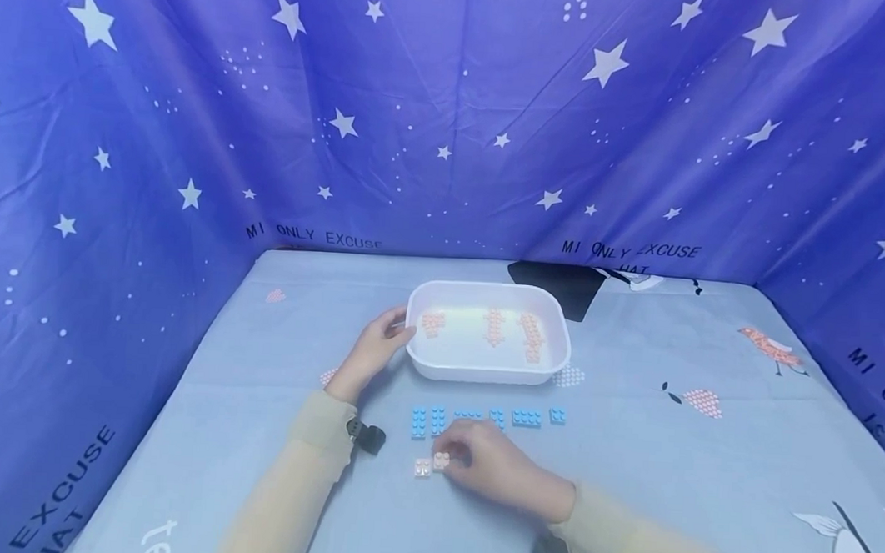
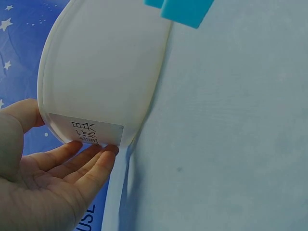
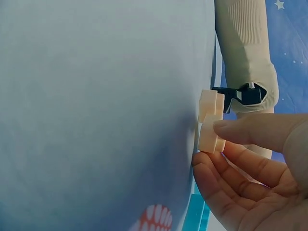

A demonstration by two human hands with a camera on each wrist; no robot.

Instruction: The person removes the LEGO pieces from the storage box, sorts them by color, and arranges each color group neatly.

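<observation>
A white plastic tub point(image 1: 482, 375) stands toward the back of the table. My left hand point(image 1: 373, 350) grips its left end, thumb at the rim and fingertips on the labelled wall point(image 2: 103, 62), as the left wrist view shows. In front of the tub, my right hand point(image 1: 500, 472) pinches a small pale-peach toy brick point(image 3: 208, 134) between thumb and fingers. Right beside it is another pale-peach brick point(image 1: 422, 467), not gripped. Both have studs and are close to the tabletop. Just beyond the right hand lies a row of blue bricks point(image 1: 419, 423), partly hidden by it.
Inside the tub lie several peach-coloured brick groups point(image 1: 532, 340) on its floor. The blue row ends at the right with a small square brick point(image 1: 558, 416). A printed cloth point(image 1: 628, 470) covers the table, and a blue starry curtain point(image 1: 452, 102) surrounds its back and sides.
</observation>
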